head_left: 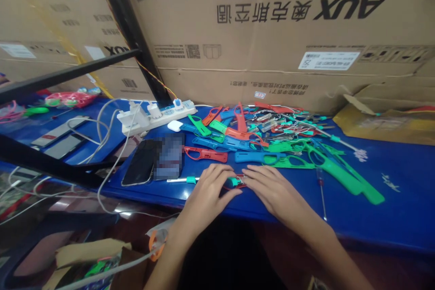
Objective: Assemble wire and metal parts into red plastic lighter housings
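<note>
At the front edge of the blue table, both my hands are closed on a partly assembled stick lighter (234,181). Its metal tube (180,180) with a teal collar points out to the left, past my left hand (212,186). My right hand (268,186) grips the red handle end, fingers curled over it; most of the handle is hidden. Just behind lie a red handle shell (207,155), a blue shell (249,157) and green shells (343,176). Further back is a heap of lighter inner parts (268,122) with metal tubes. A screwdriver (320,186) lies right of my right hand.
Two phones (141,163) lie at the left. Behind them, a white power strip (170,113) carries chargers and cables. A black metal post (136,45) rises before large cardboard boxes (258,68). An opened carton (390,118) stands back right; another box (91,251) is below left.
</note>
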Motion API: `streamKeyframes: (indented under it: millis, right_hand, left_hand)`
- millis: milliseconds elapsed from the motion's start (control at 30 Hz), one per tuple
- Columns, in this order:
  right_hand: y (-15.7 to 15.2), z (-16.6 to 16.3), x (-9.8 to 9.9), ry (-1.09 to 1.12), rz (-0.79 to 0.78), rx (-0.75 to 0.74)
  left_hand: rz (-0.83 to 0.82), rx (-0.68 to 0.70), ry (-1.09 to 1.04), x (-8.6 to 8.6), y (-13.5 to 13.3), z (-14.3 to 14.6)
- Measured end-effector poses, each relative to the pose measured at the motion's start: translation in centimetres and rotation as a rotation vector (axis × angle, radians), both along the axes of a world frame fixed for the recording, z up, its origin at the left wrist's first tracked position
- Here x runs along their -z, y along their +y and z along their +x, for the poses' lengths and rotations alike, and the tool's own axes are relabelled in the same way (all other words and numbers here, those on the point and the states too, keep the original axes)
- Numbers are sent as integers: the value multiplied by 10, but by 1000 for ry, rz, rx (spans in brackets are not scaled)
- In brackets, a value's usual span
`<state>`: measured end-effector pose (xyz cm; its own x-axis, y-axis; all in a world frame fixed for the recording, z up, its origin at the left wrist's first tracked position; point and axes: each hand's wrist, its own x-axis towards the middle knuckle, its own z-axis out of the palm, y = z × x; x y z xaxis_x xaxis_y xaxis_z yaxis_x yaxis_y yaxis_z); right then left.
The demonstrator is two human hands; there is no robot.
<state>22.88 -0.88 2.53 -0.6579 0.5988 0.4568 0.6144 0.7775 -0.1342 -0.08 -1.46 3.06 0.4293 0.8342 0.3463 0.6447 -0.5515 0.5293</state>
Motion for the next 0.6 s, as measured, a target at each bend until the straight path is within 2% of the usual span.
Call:
streamKeyframes:
  millis: [133, 333, 600]
  right_hand:
    - [-3, -3, 7, -42, 98, 19]
    - [-4, -4, 0, 13, 44, 42]
    - [-9, -4, -7, 128, 124, 169]
  left_hand:
    - [-8, 2, 13, 0, 0, 1]
    - [17, -44, 3, 0, -4, -1]
    - [103, -180, -74, 1, -11, -39]
